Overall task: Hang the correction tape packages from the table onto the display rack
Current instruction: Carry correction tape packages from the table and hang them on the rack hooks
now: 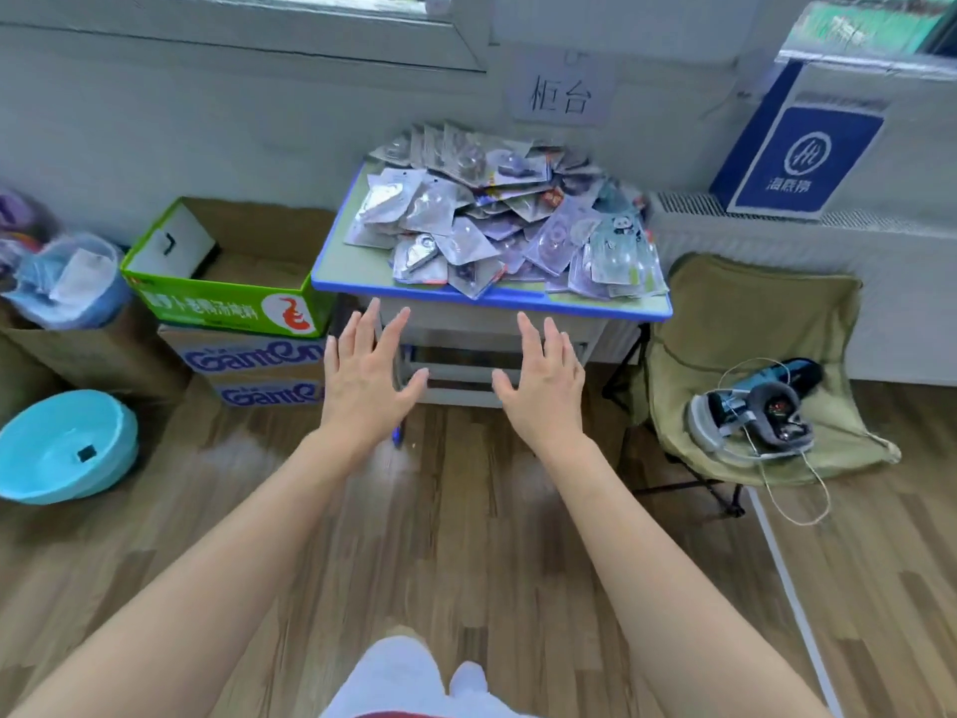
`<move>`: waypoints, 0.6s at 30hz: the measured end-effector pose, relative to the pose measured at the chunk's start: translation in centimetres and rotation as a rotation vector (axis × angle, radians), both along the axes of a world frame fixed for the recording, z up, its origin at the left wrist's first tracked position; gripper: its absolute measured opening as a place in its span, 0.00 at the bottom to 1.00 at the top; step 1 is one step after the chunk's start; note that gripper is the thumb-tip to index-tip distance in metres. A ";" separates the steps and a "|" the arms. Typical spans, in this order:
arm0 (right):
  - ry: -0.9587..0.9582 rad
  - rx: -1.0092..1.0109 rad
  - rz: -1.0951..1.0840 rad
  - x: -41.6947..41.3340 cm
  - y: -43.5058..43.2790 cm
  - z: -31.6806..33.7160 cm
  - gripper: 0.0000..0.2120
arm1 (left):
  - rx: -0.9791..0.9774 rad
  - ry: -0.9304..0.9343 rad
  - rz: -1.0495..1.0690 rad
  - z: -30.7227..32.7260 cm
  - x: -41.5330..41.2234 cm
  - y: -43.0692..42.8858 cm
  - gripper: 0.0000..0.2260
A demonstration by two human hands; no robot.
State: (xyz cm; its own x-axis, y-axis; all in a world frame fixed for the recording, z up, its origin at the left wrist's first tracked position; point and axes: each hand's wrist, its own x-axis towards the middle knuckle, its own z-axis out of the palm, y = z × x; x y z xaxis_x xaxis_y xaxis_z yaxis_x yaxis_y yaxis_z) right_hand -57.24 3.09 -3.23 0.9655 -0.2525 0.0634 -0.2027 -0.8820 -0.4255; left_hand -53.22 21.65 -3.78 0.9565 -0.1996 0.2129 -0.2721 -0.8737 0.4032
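Head view: the correction tape packages [497,220] lie in a loose heap on the bench [352,272], flat and pointing every way, the heap's long axis running left to right. The left hand [365,386] and right hand [544,391] hover apart, nearer than the bench's front edge, fingers spread, holding nothing

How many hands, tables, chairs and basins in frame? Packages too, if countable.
Hands: 2 (left hand, right hand)
Table: 1
Folding chair: 1
Basin: 1
Total: 5
Packages: overlapping heap, uncountable.
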 end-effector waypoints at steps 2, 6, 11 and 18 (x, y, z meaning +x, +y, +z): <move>0.007 -0.004 0.003 3.8 -0.8 -0.1 0.33 | 0.006 0.013 -0.005 -0.3 4.0 -0.7 0.31; 0.031 0.005 -0.023 12.3 -2.6 -0.7 0.33 | 0.028 0.025 -0.022 -1.1 13.0 -2.1 0.30; 0.028 0.029 -0.082 23.9 -3.5 -0.8 0.33 | 0.003 0.007 -0.056 -1.0 25.0 -3.3 0.30; 0.078 0.070 -0.073 36.1 -4.1 -0.9 0.34 | 0.006 0.063 -0.065 -2.1 37.1 -4.3 0.30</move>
